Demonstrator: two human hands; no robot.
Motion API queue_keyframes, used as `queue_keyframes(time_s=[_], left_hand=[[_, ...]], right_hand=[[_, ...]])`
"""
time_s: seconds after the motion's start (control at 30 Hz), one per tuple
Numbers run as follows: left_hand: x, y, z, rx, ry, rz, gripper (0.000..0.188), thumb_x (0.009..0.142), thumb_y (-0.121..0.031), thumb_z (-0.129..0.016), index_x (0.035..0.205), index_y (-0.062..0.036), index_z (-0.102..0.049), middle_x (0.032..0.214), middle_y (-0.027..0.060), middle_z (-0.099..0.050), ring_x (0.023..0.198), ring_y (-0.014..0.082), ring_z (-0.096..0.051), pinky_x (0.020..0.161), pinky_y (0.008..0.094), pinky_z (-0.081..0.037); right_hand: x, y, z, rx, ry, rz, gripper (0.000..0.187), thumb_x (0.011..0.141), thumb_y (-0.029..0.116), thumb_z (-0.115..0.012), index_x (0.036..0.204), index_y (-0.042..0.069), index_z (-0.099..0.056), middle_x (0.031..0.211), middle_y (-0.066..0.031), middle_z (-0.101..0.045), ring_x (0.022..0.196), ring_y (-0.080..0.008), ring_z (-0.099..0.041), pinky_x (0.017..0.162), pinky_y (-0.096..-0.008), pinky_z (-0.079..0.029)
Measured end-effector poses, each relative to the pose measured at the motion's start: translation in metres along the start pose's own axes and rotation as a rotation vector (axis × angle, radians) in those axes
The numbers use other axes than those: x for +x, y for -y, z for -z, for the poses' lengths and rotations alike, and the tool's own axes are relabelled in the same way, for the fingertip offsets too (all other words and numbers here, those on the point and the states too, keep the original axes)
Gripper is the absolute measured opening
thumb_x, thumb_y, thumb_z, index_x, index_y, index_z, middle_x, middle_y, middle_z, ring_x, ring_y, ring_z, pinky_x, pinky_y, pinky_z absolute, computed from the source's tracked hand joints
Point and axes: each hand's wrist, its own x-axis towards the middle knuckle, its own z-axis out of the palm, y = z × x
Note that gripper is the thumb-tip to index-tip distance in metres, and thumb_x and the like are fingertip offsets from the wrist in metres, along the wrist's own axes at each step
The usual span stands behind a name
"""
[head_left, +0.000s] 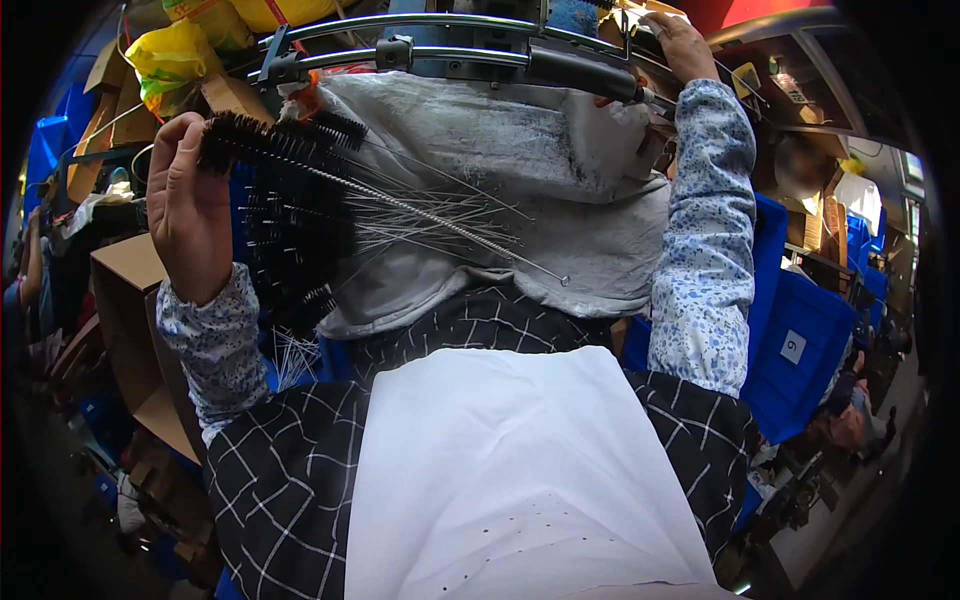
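Note:
My left hand (190, 215) is raised at the left with its fingers closed on the bristled end of a black wire brush (430, 217). The brush's twisted metal stem slants down to the right and ends in a small loop. Below it, a pile of similar black brushes (300, 225) lies on a grey-white cloth (590, 235) over my lap, their thin stems fanned to the right. My right hand (684, 48) reaches to the far right end of a metal machine (460, 57). Its fingers are bent there, and what they grip is hidden.
Chrome rails and a dark roller (582, 70) cross the front of the machine. At left stand an open cardboard box (135, 340) and yellow plastic bags (180, 60). Blue crates (795, 345) stand to the right. More wire stems (293, 358) show below my left forearm.

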Motion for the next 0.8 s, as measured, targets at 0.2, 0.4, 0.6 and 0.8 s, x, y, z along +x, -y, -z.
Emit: queue_keyframes(time_s=[0.2, 0.4, 0.6, 0.8], left_hand=[[0.017, 0.015, -0.008, -0.055, 0.156, 0.157, 0.028, 0.087, -0.010, -0.039, 0.110, 0.0046, -0.044, 0.110, 0.0062, -0.044, 0.102, 0.0140, -0.046, 0.090, 0.0276, -0.036], [0.014, 0.053, -0.075, 0.112, 0.361, 0.273, 0.013, 0.088, -0.014, -0.041, 0.095, -0.0023, -0.044, 0.086, 0.0027, -0.052, 0.078, 0.0069, -0.050, 0.071, 0.0191, -0.042], [0.029, 0.044, -0.048, 0.477, 0.600, 0.370, 0.020, 0.089, -0.019, -0.040, 0.099, -0.0014, -0.043, 0.085, 0.0074, -0.054, 0.073, 0.0110, -0.054, 0.065, 0.0218, -0.043], [0.065, 0.097, 0.044, 1.466, 0.652, 0.127, 0.023, 0.083, -0.019, -0.043, 0.097, -0.0029, -0.052, 0.087, 0.0149, -0.058, 0.082, 0.0302, -0.055, 0.074, 0.0352, -0.042]], right_hand=[[-0.113, 0.071, 0.105, 0.498, 0.515, -0.303, 0.030, 0.085, 0.022, -0.046, 0.109, 0.004, -0.052, 0.094, -0.0119, -0.058, 0.085, -0.0279, -0.056, 0.073, -0.0317, -0.044], [-0.123, 0.219, 0.066, 1.134, 0.641, 0.179, 0.031, 0.088, 0.024, -0.042, 0.108, 0.001, -0.048, 0.092, -0.0102, -0.056, 0.083, -0.0173, -0.054, 0.075, -0.0289, -0.042], [-0.090, 0.227, 0.047, 0.848, 0.248, -0.084, 0.026, 0.083, 0.025, -0.049, 0.097, 0.005, -0.055, 0.076, -0.0110, -0.061, 0.069, -0.0248, -0.058, 0.060, -0.0325, -0.044], [-0.017, 0.120, -0.019, -0.128, -0.372, -0.157, 0.020, 0.082, 0.025, -0.047, 0.096, 0.018, -0.059, 0.079, -0.0058, -0.061, 0.080, -0.0252, -0.053, 0.072, -0.0386, -0.040]])
